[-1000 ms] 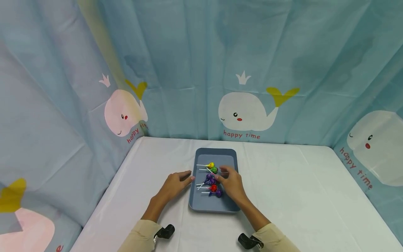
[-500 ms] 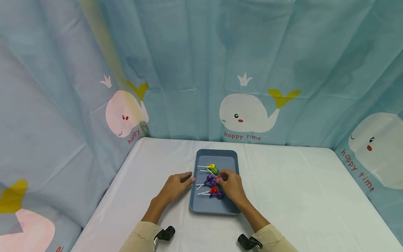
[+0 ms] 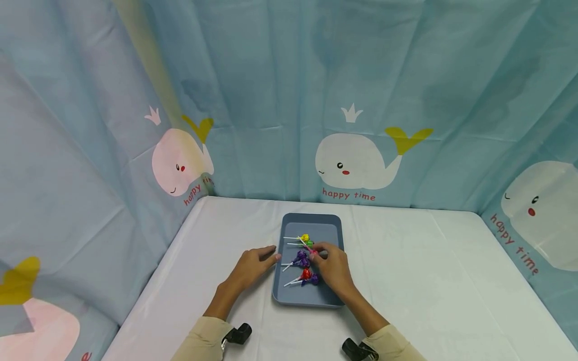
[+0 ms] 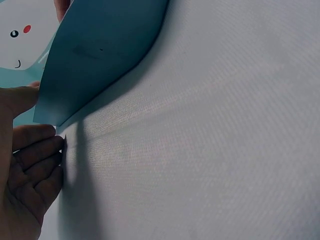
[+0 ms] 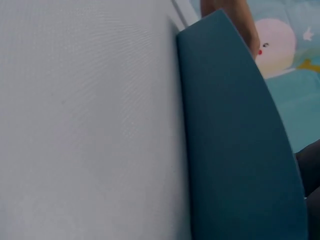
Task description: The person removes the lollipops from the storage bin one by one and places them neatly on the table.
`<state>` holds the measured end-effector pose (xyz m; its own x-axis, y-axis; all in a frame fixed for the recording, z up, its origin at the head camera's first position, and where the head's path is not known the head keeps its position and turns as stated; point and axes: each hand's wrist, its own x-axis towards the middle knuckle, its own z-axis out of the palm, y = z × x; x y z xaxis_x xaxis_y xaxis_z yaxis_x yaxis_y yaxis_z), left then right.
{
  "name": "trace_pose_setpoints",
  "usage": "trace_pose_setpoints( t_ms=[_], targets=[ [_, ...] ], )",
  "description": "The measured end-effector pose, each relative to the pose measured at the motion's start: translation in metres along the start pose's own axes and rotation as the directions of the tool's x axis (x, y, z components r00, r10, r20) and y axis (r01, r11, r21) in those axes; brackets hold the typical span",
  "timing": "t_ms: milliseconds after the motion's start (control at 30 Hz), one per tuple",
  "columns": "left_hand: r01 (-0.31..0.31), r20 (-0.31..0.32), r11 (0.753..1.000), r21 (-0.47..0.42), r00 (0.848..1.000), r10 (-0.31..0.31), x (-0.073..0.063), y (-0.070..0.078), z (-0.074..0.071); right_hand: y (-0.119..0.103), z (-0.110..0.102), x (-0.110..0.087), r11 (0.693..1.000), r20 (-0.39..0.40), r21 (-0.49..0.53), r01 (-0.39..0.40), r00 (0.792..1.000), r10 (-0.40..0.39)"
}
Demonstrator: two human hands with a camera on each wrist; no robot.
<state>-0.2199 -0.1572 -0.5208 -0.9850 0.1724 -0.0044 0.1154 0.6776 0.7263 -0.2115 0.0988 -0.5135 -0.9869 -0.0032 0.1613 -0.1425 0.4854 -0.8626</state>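
Observation:
My right hand (image 3: 333, 263) reaches over the right side of a blue-grey tray (image 3: 316, 298) and pinches a pink lollipop (image 3: 314, 252) by its head, the stick slanting up to the left. Beyond it lie a yellow lollipop (image 3: 304, 237) and a green lollipop (image 3: 309, 243). Nearer me are purple lollipops (image 3: 301, 260) and a red lollipop (image 3: 306, 274) beside another purple lollipop (image 3: 314, 279). My left hand (image 3: 253, 265) rests at the tray's left edge with relaxed fingers, the thumb at the rim. The right wrist view shows mostly the tray's outer wall (image 5: 235, 135), with the fingers largely hidden.
A white cloth (image 3: 406, 281) covers the table under the tray. Behind and to the left hangs a blue curtain (image 3: 253, 160) printed with whales. Black wrist cameras (image 3: 238, 333) sit at both sleeves.
My right hand has closed on the pink lollipop and raised it slightly. The red lollipop and its purple neighbour have turned, their sticks now slanting toward me. My left hand stays at the tray's edge.

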Motion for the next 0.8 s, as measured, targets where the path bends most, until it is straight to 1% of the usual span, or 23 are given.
trace_pose_setpoints(
  t_ms=[100, 233, 367, 467, 633, 800],
  targets=[
    [0.001, -0.002, 1.0, 0.002, 1.0, -0.001, 0.0, 0.0, 0.0, -0.003, -0.004, -0.001, 1.0, -0.005, 0.025, 0.006, 1.0, -0.006],
    [0.005, -0.002, 1.0, 0.008, 1.0, -0.005, 0.001, 0.0, 0.0, -0.005, -0.012, -0.003, 1.0, -0.018, 0.005, 0.005, 1.0, -0.005],
    [0.009, 0.0, 1.0, 0.006, 1.0, -0.009, 0.001, 0.001, 0.001, -0.006, -0.022, -0.006, 1.0, -0.029, -0.015, -0.022, 0.999, 0.021],
    [0.006, 0.001, 1.0, -0.003, 1.0, -0.006, 0.001, 0.001, 0.001, -0.006, -0.029, -0.007, 0.999, -0.039, -0.003, -0.039, 0.998, 0.039],
    [-0.001, 0.001, 1.0, -0.011, 1.0, 0.001, 0.001, 0.001, 0.001, -0.004, -0.041, -0.008, 0.999, -0.066, 0.021, -0.032, 0.997, 0.034],
    [0.013, 0.008, 1.0, -0.003, 1.0, -0.013, 0.0, 0.0, 0.0, -0.001, -0.051, -0.009, 0.998, -0.086, 0.056, -0.035, 0.996, 0.04]
  ],
)
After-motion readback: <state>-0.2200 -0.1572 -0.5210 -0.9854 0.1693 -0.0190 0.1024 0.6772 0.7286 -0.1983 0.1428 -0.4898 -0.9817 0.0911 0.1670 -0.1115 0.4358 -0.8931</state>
